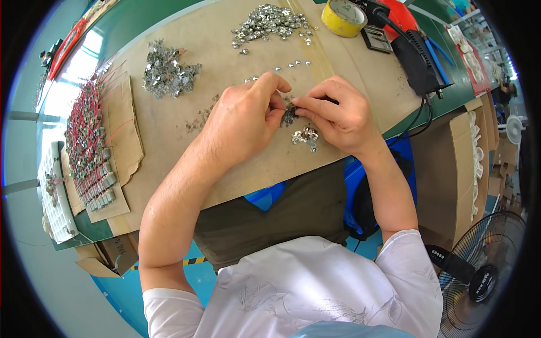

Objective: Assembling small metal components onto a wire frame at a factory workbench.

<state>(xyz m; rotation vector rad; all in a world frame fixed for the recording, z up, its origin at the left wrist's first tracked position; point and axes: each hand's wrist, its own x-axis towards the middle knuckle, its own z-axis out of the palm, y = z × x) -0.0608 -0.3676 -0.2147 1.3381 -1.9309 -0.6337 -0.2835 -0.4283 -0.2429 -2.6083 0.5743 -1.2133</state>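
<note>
My left hand [248, 115] and my right hand [338, 112] meet over a brown cardboard sheet [169, 141] on the table. Both pinch one small dark metal part [289, 115] between their fingertips. Just below the fingers lies a little cluster of shiny metal pieces [305, 136]. A short row of single shiny pieces [292, 65] sits just beyond the hands. What the fingers cover of the part is hidden.
A pile of silver pieces [270, 23] and a pile of grey clips [167, 72] lie farther back. Rows of small parts with red wires [87, 141] fill the left. A yellow tape roll [344, 16], a black tool with cable [417, 62], cardboard boxes [456, 169] and a fan [482, 276] stand right.
</note>
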